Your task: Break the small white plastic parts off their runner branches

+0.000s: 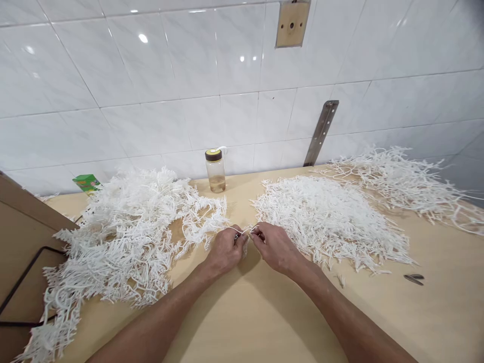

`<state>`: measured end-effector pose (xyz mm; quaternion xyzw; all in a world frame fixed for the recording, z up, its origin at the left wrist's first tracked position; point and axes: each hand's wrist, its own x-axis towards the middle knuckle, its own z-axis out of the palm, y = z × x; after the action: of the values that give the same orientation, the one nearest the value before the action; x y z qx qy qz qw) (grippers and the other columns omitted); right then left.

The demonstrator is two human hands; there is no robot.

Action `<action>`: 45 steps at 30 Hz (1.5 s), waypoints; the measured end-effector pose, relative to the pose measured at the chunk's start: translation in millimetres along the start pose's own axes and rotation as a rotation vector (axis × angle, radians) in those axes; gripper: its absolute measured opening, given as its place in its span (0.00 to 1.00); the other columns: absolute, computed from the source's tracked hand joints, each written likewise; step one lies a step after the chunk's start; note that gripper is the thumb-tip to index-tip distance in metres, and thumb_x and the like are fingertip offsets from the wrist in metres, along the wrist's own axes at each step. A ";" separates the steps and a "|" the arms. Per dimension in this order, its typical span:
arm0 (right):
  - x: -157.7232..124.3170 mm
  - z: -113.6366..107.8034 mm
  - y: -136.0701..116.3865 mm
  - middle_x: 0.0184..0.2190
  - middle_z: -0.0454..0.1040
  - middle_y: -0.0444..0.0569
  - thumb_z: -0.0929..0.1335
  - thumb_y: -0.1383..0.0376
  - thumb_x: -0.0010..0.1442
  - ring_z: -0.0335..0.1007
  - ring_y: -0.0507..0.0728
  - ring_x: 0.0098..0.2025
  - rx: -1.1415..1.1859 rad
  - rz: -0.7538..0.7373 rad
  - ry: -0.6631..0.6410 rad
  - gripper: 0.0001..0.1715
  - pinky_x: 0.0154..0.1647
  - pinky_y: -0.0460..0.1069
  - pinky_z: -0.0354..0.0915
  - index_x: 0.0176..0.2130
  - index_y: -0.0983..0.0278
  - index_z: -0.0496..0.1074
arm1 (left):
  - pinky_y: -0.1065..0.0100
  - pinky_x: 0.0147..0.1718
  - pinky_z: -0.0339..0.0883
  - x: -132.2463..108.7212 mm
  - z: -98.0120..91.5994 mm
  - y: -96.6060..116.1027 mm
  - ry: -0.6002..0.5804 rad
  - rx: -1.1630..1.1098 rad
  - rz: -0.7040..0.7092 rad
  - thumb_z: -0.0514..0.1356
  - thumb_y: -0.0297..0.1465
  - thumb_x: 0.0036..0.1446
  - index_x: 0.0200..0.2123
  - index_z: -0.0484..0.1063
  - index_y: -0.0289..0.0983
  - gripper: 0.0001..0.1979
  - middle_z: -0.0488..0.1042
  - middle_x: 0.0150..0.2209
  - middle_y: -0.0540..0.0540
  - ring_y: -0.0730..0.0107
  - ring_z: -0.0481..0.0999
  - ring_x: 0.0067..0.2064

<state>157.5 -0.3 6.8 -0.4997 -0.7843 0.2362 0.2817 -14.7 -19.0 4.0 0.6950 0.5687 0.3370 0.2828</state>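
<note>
My left hand [226, 248] is closed on a thin white branched plastic piece [245, 231], and my right hand [277, 246] pinches the same piece from the other side. The fingertips of both hands almost meet over the table. Something small and dark shows between my left thumb and fingers, too small to name. On the left lies a large tangled heap of white branched pieces [128, 232], its loose end reaching close to my left hand. Just beyond my right hand spreads a pile of shorter white sprigs [325, 217].
A lidded bottle [215, 171] stands by the tiled wall. Long bare white branches [401, 181] lie at the far right, and a small metal tool [414, 279] at the right. A green box [86, 182] and a brown carton [30, 232] are on the left. A metal bracket [321, 133] rises behind the table [234, 327].
</note>
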 end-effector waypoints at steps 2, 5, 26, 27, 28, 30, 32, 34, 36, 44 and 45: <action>-0.7 -1.1 1.1 0.26 0.72 0.47 0.61 0.63 0.64 0.67 0.54 0.28 0.005 -0.030 -0.002 0.12 0.29 0.49 0.61 0.31 0.63 0.68 | 0.68 0.29 0.56 1.2 -0.5 -0.6 -0.041 -0.068 -0.025 0.55 0.39 0.60 0.26 0.66 0.38 0.14 0.67 0.24 0.51 0.69 0.64 0.28; -0.9 -4.5 -1.3 0.26 0.71 0.44 0.62 0.60 0.64 0.67 0.52 0.23 0.259 0.104 -0.096 0.11 0.24 0.47 0.63 0.36 0.63 0.70 | 0.69 0.29 0.59 3.2 0.3 -3.2 -0.100 -0.275 -0.059 0.55 0.43 0.60 0.27 0.68 0.37 0.16 0.68 0.25 0.50 0.69 0.67 0.28; -2.3 3.0 -8.1 0.33 0.76 0.49 0.62 0.68 0.64 0.72 0.56 0.33 -0.031 -0.029 0.060 0.09 0.35 0.49 0.63 0.37 0.63 0.71 | 0.69 0.26 0.54 -1.3 7.5 6.5 0.025 -0.216 -0.141 0.55 0.44 0.58 0.23 0.61 0.38 0.18 0.62 0.21 0.53 0.72 0.62 0.25; -2.3 3.6 -8.3 0.34 0.76 0.50 0.61 0.69 0.64 0.72 0.56 0.33 -0.085 -0.062 0.067 0.09 0.35 0.49 0.62 0.38 0.64 0.70 | 0.69 0.25 0.54 -0.9 7.2 7.1 -0.006 -0.274 -0.167 0.56 0.45 0.57 0.22 0.61 0.38 0.19 0.62 0.21 0.53 0.72 0.62 0.24; -2.1 4.2 -8.2 0.35 0.76 0.50 0.61 0.69 0.64 0.71 0.56 0.33 -0.129 -0.079 0.068 0.08 0.34 0.49 0.61 0.38 0.64 0.69 | 0.69 0.24 0.54 -0.7 6.6 8.0 -0.049 -0.342 -0.198 0.57 0.46 0.57 0.22 0.62 0.38 0.20 0.63 0.20 0.52 0.73 0.62 0.23; -1.4 5.0 -6.9 0.34 0.75 0.51 0.60 0.68 0.65 0.69 0.56 0.31 -0.173 -0.072 0.069 0.08 0.32 0.49 0.59 0.37 0.64 0.68 | 0.70 0.21 0.52 -0.8 4.9 10.1 -0.148 -0.483 -0.263 0.58 0.50 0.55 0.21 0.62 0.38 0.23 0.62 0.18 0.53 0.75 0.60 0.20; -0.3 4.6 -4.1 0.31 0.74 0.48 0.61 0.68 0.64 0.69 0.55 0.30 -0.123 -0.028 0.067 0.07 0.31 0.48 0.59 0.36 0.63 0.68 | 0.70 0.20 0.47 -1.4 3.9 11.4 -0.204 -0.581 -0.298 0.60 0.53 0.52 0.21 0.62 0.38 0.25 0.60 0.16 0.54 0.77 0.56 0.18; 1.1 2.0 -0.2 0.27 0.74 0.45 0.61 0.68 0.62 0.69 0.55 0.28 -0.025 0.022 0.065 0.06 0.30 0.48 0.59 0.35 0.62 0.67 | 0.71 0.19 0.44 -2.0 4.1 10.9 -0.192 -0.621 -0.303 0.62 0.54 0.49 0.21 0.62 0.37 0.26 0.59 0.16 0.55 0.79 0.53 0.18; 2.9 -3.4 4.4 0.25 0.73 0.44 0.62 0.66 0.62 0.69 0.55 0.27 0.026 0.055 0.102 0.05 0.30 0.48 0.60 0.35 0.62 0.67 | 0.71 0.19 0.44 -2.2 5.3 8.1 -0.147 -0.627 -0.294 0.64 0.55 0.48 0.23 0.63 0.37 0.26 0.59 0.16 0.56 0.80 0.53 0.18; 4.9 -31.0 7.8 0.36 0.76 0.51 0.65 0.60 0.59 0.70 0.54 0.25 0.041 0.136 0.360 0.13 0.32 0.51 0.66 0.40 0.64 0.74 | 0.72 0.19 0.45 -0.5 8.9 -2.9 -0.073 -0.626 -0.267 0.63 0.54 0.50 0.27 0.67 0.36 0.26 0.56 0.17 0.57 0.80 0.51 0.19; 3.9 -30.4 4.5 0.32 0.76 0.49 0.65 0.59 0.59 0.69 0.53 0.21 0.122 0.165 0.257 0.14 0.28 0.50 0.66 0.40 0.63 0.75 | 0.72 0.19 0.46 -0.4 9.3 -2.7 -0.058 -0.616 -0.253 0.63 0.54 0.50 0.27 0.67 0.36 0.25 0.58 0.18 0.56 0.79 0.53 0.19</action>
<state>179.6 7.8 26.9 -0.5707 -0.6822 0.2396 0.3892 -9.0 -19.0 -3.8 0.5101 0.5134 0.4355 0.5353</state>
